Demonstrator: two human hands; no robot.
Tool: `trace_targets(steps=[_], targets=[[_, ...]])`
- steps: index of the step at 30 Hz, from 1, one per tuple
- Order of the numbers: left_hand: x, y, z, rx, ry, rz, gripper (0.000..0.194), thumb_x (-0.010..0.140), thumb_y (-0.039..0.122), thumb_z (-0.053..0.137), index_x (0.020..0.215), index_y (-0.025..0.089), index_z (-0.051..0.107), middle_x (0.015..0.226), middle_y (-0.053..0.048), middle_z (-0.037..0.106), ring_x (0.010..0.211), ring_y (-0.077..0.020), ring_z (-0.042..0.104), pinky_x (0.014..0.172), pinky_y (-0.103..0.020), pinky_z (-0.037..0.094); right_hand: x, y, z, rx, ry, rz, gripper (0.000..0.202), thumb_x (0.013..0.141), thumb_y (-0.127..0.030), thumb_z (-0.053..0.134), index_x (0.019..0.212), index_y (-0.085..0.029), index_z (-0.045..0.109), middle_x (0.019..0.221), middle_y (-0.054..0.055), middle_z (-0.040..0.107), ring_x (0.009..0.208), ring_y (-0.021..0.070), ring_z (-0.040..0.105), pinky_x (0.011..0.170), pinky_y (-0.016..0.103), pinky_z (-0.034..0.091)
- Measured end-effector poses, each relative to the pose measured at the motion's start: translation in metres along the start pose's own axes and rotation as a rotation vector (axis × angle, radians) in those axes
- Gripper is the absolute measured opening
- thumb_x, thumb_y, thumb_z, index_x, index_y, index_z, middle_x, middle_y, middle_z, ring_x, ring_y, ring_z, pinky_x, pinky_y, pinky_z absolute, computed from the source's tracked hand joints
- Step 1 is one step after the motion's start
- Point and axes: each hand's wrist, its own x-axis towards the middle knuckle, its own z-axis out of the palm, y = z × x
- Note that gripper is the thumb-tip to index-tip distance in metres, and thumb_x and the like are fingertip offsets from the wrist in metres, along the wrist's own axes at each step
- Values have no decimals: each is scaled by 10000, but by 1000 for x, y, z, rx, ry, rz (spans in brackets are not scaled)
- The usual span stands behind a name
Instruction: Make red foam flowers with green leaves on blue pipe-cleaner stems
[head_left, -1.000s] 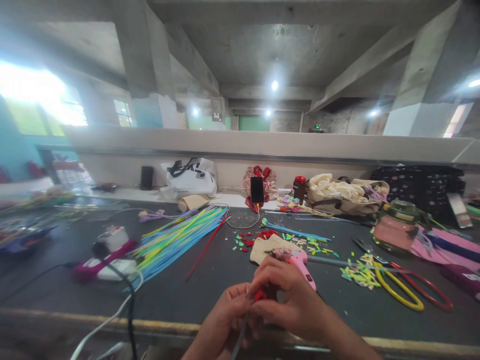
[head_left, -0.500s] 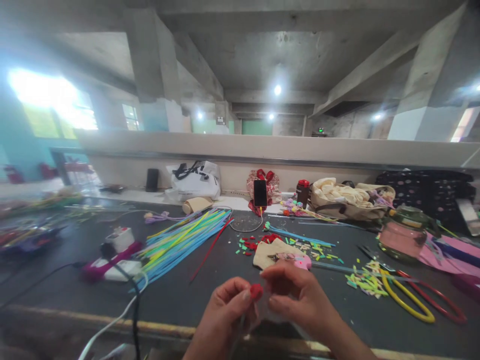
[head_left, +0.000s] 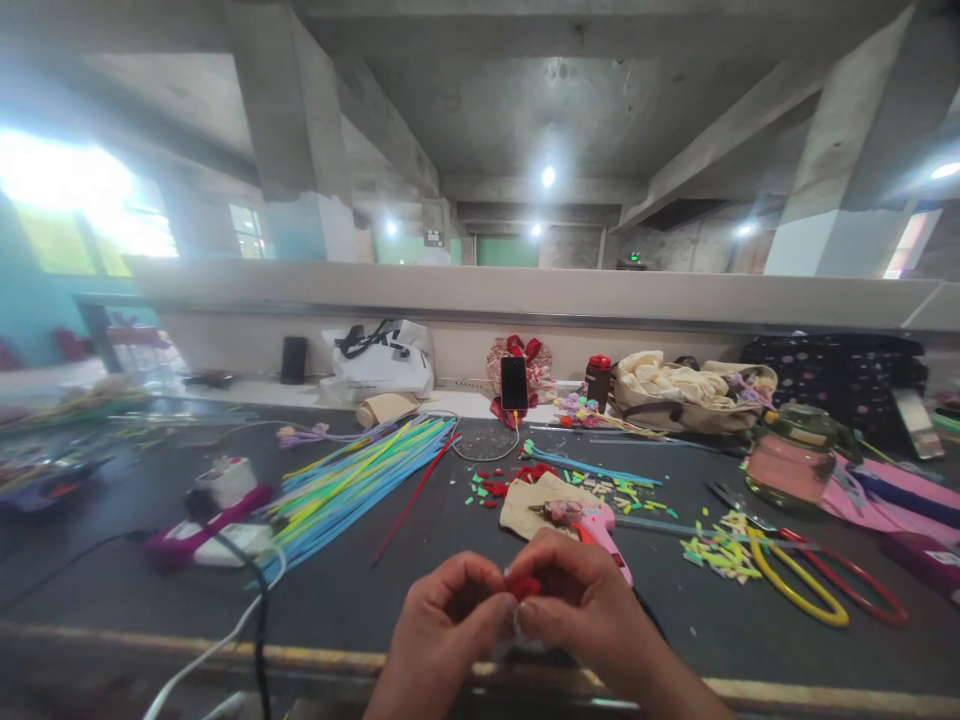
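Just above the table's front edge, my left hand [head_left: 457, 615] and my right hand [head_left: 574, 600] meet at the fingertips. Both are closed on one small red fuzzy piece [head_left: 525, 587], mostly covered by fingers and thumbs. Something pale shows beneath it, too blurred to name. Beyond the right hand, a pink hot glue gun [head_left: 598, 520] lies with its nozzle on a beige cloth pad [head_left: 517, 508]. Red fuzzy scraps [head_left: 495, 488] are scattered behind the pad.
A bundle of blue, green and yellow pipe cleaners [head_left: 360, 490] lies left, beside a single red pipe cleaner [head_left: 412, 505]. Yellow-and-red-handled scissors [head_left: 799, 580], yellow-green clippings [head_left: 724, 550] and a jug [head_left: 791, 460] stand or lie right. A power strip [head_left: 225, 535] with cables is front left.
My right hand has moved left and closed on the red piece, which the left hand alone held before. The view has shifted slightly, and more of the glue gun shows.
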Motion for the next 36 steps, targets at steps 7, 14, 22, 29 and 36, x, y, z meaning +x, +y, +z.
trace_targets(steps=[7,14,22,29,36], targets=[[2,-5,0,-172,-94,-109,255,591,382,684,587,157,565,457,35,556,394,-65,419,407,-168,329,1,-2,1,129,23,85,83,654,-174,639,715,-163,584,598,-39,543,516,86,518,480,188,379],[5,-17,-8,-70,-237,-214,280,607,406,669,547,159,551,389,19,571,340,-64,405,380,-169,304,5,5,-9,-54,71,68,64,639,-143,597,702,-148,585,571,-53,469,477,61,408,442,173,320],[5,-11,-8,12,-158,-137,292,566,413,686,494,150,582,372,29,525,344,-66,376,386,-181,281,4,6,-10,-119,-10,65,465,585,-140,687,1027,-204,559,806,0,587,614,95,515,548,204,405],[-4,4,-10,492,185,318,73,597,226,681,525,219,690,491,18,565,467,-115,464,473,-194,337,5,28,-3,152,22,149,261,621,-245,679,849,-169,577,665,-31,578,442,48,471,365,127,328],[-8,1,1,489,316,575,85,607,188,692,579,267,708,529,1,606,509,-135,545,554,-185,394,2,33,14,403,153,217,239,585,-327,721,671,-136,605,449,-64,511,314,22,382,322,128,253]])
